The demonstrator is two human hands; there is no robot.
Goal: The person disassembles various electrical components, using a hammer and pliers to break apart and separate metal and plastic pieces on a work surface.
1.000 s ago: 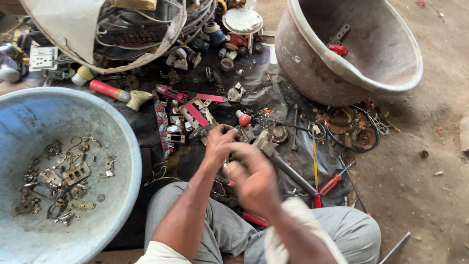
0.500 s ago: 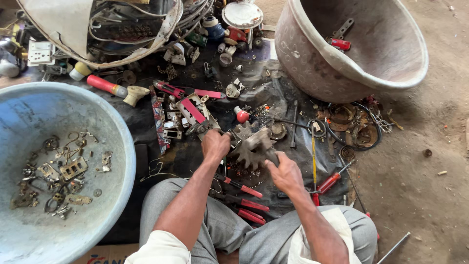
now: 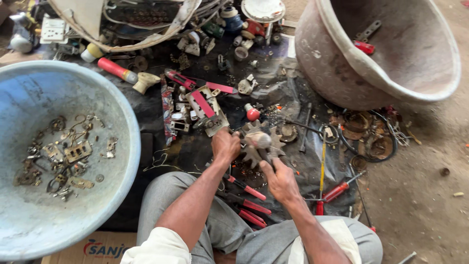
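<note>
Both hands' fingers [image 3: 267, 165] curl closed around 1 toothed metal rotor [image 3: 260, 144].

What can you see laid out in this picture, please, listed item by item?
toothed metal part: one, grey, held between both hands over the black sheet
blue basin: one, left, holding small brass-coloured scraps
brown basin: one, upper right, tilted, a red piece inside
red-handled tools: several, by the knees
yellow-shafted screwdriver: one, red handle, right of the hands
black sheet: one, under the clutter
left hand: grip on the part's left side
right hand: grip on its lower right
</note>
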